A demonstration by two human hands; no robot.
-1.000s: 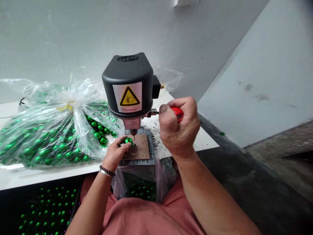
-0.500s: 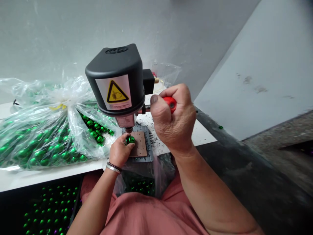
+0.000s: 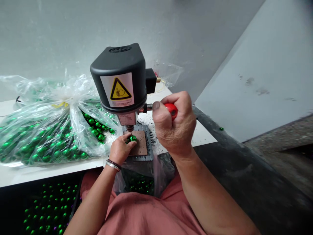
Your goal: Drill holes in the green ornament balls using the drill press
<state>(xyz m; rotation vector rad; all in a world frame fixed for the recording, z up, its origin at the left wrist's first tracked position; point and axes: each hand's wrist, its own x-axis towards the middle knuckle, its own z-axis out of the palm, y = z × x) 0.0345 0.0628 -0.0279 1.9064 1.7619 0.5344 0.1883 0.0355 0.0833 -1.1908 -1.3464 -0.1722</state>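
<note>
Thumb and fingers of my left hand (image 3: 120, 149) pinch a shiny green ball (image 3: 132, 138) on a brown board (image 3: 141, 143). Directly above the ball stands the bit (image 3: 131, 132) of a small black drill press (image 3: 119, 75), its tip at or very near the ball's top; contact is too small to tell. My right hand (image 3: 174, 122) is wrapped round the red knob (image 3: 171, 111) of the press's lever. The board lies on the grey metal base (image 3: 149, 153), which is strewn with dark shavings.
A tied clear plastic bag (image 3: 56, 130) full of green balls lies on the white table (image 3: 202, 135) at left. Below the table edge, a dark tray (image 3: 14, 209) holds rows of green balls. An opened plastic bag (image 3: 160, 176) with green balls hangs before my lap.
My right hand has pulled the lever knob slightly downward, and the bit sits a little lower over the ball. My left hand keeps its pinch. The view has shifted slightly.
</note>
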